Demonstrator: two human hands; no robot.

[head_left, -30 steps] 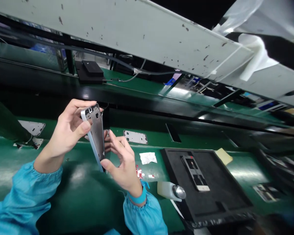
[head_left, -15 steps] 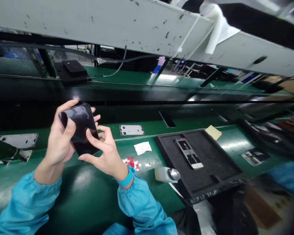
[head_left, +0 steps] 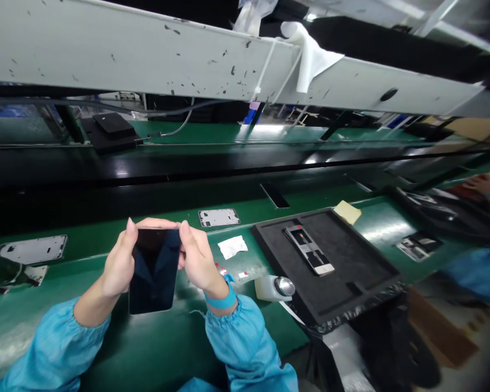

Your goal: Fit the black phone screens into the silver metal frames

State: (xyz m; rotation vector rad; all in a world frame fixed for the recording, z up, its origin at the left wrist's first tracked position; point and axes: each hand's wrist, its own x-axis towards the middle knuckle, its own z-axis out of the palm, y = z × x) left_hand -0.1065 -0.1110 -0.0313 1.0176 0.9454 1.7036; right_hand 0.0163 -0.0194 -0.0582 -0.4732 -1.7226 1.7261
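Observation:
A phone panel (head_left: 153,277) with a dark glossy screen faces me, held upright over the green bench between both hands. My left hand (head_left: 120,261) grips its left edge, with fingers curled over the top. On the right edge sits my right hand (head_left: 196,258), thumb at the upper corner. Both sleeves are light blue, and the right wrist wears a blue strap.
A black foam tray (head_left: 351,272) at the right holds a phone part (head_left: 308,250). Nearby lie a white bottle (head_left: 273,287), white paper (head_left: 232,246), small red bits (head_left: 220,269), and metal frames (head_left: 218,217) (head_left: 32,249). Another person's hand (head_left: 484,185) works at the far right.
The panel was turned from its metal back and edge to its dark screen facing me. It came lower and upright, and both hands shifted to grip its sides.

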